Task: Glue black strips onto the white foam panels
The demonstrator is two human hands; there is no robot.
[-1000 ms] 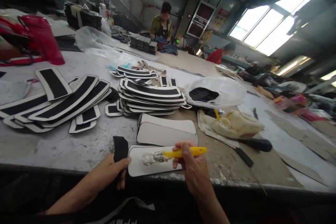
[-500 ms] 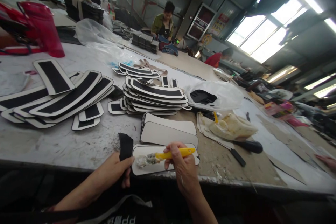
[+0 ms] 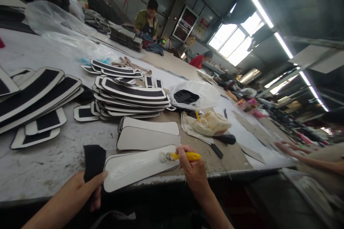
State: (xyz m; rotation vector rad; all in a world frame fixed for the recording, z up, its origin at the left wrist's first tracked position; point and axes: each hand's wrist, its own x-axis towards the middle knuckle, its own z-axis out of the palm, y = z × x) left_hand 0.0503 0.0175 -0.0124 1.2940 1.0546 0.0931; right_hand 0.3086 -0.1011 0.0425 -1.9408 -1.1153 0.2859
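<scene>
My right hand (image 3: 192,166) is closed on a yellow-handled brush (image 3: 189,156). The brush's bristles rest on the right part of a long white panel (image 3: 134,166), where a wet, shiny smear runs to the left. Between the fingers of my left hand (image 3: 90,188) is a black strip (image 3: 94,159), and the thumb touches the panel's left end. Just behind lie more blank pale panels (image 3: 149,137), stacked. Beyond them stands a pile of white-edged black pieces (image 3: 131,94).
More black-and-white pieces (image 3: 34,103) spread at the left. A clear bag (image 3: 196,94), a glue-stained container (image 3: 212,123) and a dark-handled tool (image 3: 217,151) lie to the right. A person's hands (image 3: 287,148) rest on the far right edge; another person (image 3: 147,19) sits behind.
The view has swung to the right. The brush has moved from the panel's left part to its right part, leaving a wet smear. My left hand still holds the black strip.
</scene>
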